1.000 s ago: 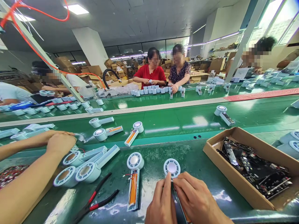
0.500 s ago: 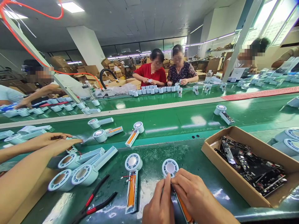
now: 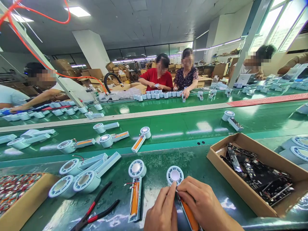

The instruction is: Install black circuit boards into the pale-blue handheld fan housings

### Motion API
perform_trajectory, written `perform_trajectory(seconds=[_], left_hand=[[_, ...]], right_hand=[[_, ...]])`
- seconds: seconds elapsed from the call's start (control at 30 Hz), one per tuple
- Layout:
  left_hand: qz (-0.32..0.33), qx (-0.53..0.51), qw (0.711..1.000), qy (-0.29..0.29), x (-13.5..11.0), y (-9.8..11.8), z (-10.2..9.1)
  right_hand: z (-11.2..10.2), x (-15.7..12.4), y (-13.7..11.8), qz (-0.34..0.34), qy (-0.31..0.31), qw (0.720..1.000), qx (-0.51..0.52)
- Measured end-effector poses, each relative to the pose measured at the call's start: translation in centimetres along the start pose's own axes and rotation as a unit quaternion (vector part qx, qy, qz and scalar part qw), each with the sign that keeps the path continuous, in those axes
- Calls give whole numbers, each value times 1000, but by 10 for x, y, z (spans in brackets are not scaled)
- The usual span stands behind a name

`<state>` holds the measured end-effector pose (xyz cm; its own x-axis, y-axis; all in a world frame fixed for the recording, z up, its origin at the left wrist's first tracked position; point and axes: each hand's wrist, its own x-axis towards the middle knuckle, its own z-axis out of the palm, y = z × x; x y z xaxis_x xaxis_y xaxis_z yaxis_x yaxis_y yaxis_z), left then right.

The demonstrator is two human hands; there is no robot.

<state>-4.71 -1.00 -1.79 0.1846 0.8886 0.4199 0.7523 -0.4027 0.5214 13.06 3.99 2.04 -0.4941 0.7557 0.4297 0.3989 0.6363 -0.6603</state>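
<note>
A light-blue handheld fan (image 3: 175,175), its round slotted head facing up, lies in front of me with an orange strip in its open handle. My left hand (image 3: 162,207) is closed at the neck of this fan, its index finger touching the head's near edge. My right hand (image 3: 201,200) pinches at the same spot, over the handle. A tiny pale bit shows between the fingertips, too small to name. Just left lies a second open fan (image 3: 137,168) with loose red and black wires and an orange strip. Black-and-red pliers (image 3: 96,207) lie further left.
A cardboard box (image 3: 243,192) of black circuit boards stands at right. Another box (image 3: 31,207) with small wired parts is at left, beside stacked fans (image 3: 86,181). Beyond runs a green conveyor belt (image 3: 173,123) carrying fans. Several people work across it.
A co-worker's arms at left have withdrawn, uncovering the box of wired parts; another open fan now lies on the belt there. My hands stay at the fan's neck, barely shifted.
</note>
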Motion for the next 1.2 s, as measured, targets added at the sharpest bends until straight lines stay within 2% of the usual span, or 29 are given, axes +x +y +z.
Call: perform_trajectory(seconds=[0.1,0.23,0.37,0.43,0.57,0.63,0.7,0.77,0.83,0.9,0.97,1.03,1.1,1.17,1.2], left_hand=[[18,31,999,-20,0,-3,1],[-4,58,997,-41,1,1,1],[-39,33,999,-11,5,13,-18],[-48,17,999,11,8,21,-31],[-39,-31,998,44,22,29,-46],[-61,-82,994,38,33,25,-46],[-103,-151,983,-11,46,16,-42],[-135,-207,965,-90,56,7,-36],[-153,-237,948,-150,62,1,-30],[-167,-247,940,-165,62,-2,-26],[-179,-246,939,-162,60,-1,-25],[-183,-234,942,-158,58,2,-26],[-183,-221,946,-151,57,6,-27],[-181,-216,950,-136,56,9,-26],[-179,-217,951,-130,56,10,-25]], right_hand=[[4,1,0,-9,2,1000,-10],[7,1,2,24,7,1000,0],[-13,6,-7,50,-19,999,-5],[-30,15,-20,18,-56,997,-43],[-52,35,-40,-93,-175,976,-87],[-54,41,-37,-98,-181,976,-68],[-52,41,-28,-61,-135,989,-27],[-50,38,-18,3,-66,998,18],[-50,34,-12,82,-20,994,71],[-52,29,-8,180,-7,972,150],[-54,22,-4,268,-6,929,254],[-55,12,3,315,10,898,307],[-56,1,12,324,20,913,246],[-59,-8,18,298,-5,949,101],[-62,-11,19,260,-31,965,22]])
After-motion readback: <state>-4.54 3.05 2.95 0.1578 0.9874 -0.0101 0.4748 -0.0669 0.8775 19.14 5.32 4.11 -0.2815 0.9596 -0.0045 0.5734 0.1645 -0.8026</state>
